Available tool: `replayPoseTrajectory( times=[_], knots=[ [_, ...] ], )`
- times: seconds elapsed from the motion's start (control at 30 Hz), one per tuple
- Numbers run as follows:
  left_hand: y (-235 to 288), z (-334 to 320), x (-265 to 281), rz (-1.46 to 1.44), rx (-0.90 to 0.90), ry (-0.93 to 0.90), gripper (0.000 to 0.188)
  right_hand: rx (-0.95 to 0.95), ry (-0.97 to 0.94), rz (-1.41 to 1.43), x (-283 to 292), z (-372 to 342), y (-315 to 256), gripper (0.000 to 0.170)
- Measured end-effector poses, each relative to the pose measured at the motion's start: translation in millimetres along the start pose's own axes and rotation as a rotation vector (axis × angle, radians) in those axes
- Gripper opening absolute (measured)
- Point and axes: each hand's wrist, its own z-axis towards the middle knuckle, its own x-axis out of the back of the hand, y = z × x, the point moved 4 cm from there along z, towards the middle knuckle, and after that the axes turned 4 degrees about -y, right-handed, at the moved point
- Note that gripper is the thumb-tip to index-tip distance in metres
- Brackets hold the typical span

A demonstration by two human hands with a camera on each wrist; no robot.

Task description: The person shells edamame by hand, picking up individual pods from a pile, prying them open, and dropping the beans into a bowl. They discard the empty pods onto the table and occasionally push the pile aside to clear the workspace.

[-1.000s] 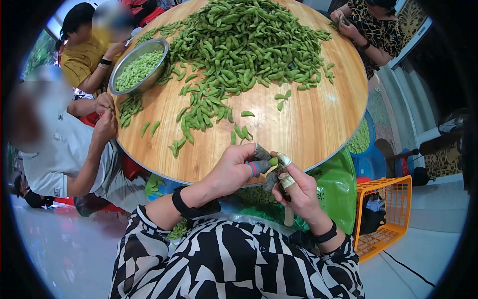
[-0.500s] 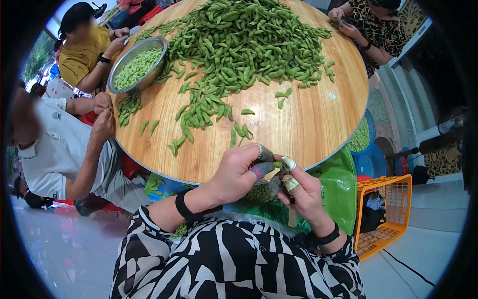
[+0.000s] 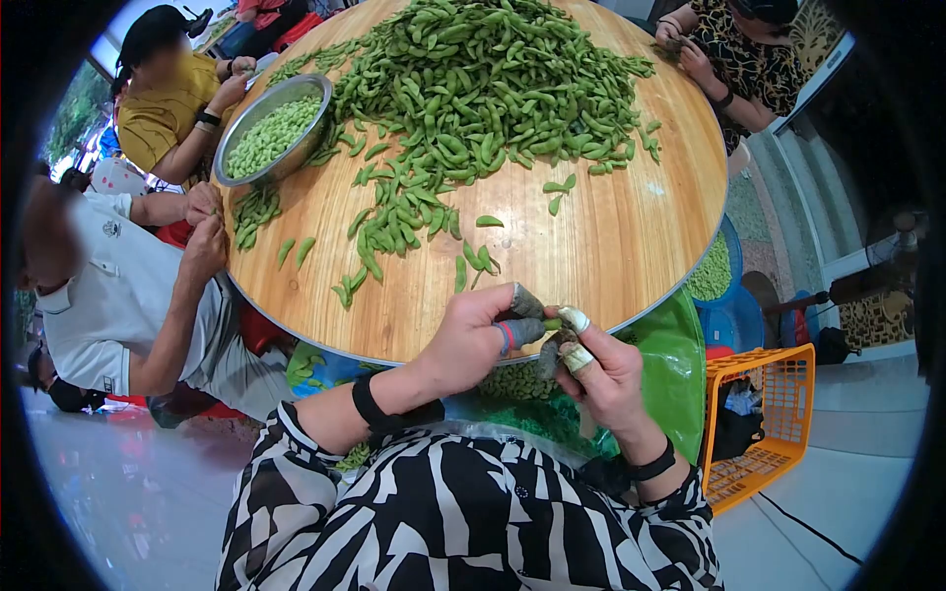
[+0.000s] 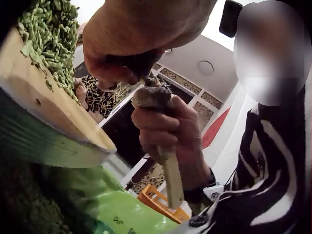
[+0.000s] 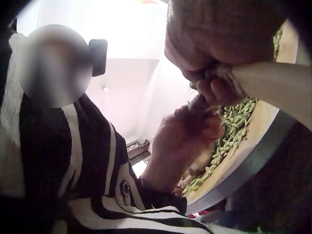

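Note:
Both hands meet just past the table's near edge in the head view, fingertips wrapped in grey and whitish coverings. The left hand (image 3: 465, 337) pinches a small green pod (image 3: 554, 323) between thumb and finger. Close against it, the right hand (image 3: 609, 382) has its fingers curled round a pale flat handle (image 4: 171, 181), which points down in the left wrist view and crosses the right wrist view as a pale strip (image 5: 273, 87). The handle's other end is hidden in the fingers. A large heap of green pods (image 3: 493, 89) lies on the round wooden table (image 3: 611, 236).
A metal bowl of shelled beans (image 3: 271, 138) stands at the table's left. Other people sit left and far right. An orange crate (image 3: 759, 433), a green plastic sheet (image 3: 665, 364) and blue tubs (image 3: 734, 320) lie to the right, below the tabletop.
Both hands have shifted slightly to the right, still close together. Less of the pale handle shows below the right hand. The pod between the fingertips shows less green than a second ago.

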Motion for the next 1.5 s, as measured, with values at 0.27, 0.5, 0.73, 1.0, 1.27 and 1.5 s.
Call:
replayPoseTrajectory(
  times=[0.27, 0.5, 0.73, 1.0, 1.27, 1.5],
  knots=[
    [-9, 5, -12, -0.507, 0.165, -0.155, 0.012, -0.008, -0.044, 0.12, 12, -5, -3, 0.038],
    [-20, 8, -28, -0.891, 0.379, -0.194, 0.012, 0.372, -0.103, -0.556, 19, -2, -7, 0.041],
    [-25, 6, -31, -0.409, 0.358, -0.111, 0.008, 0.264, 0.055, -0.59, 19, -10, 5, 0.033],
    [20, -49, 61, 0.925, 0.005, -0.064, 0.016, 0.079, -0.209, -0.72, 23, -15, 19, 0.024],
    [7, -63, 141, 1.187, -0.133, 0.328, 0.02, 0.061, -0.219, -0.63, 13, -7, 20, 0.022],
    [-18, -72, 165, 1.082, 0.037, 0.318, 0.021, 0.057, -0.235, -0.671, 13, -7, 18, 0.024]
  ],
)
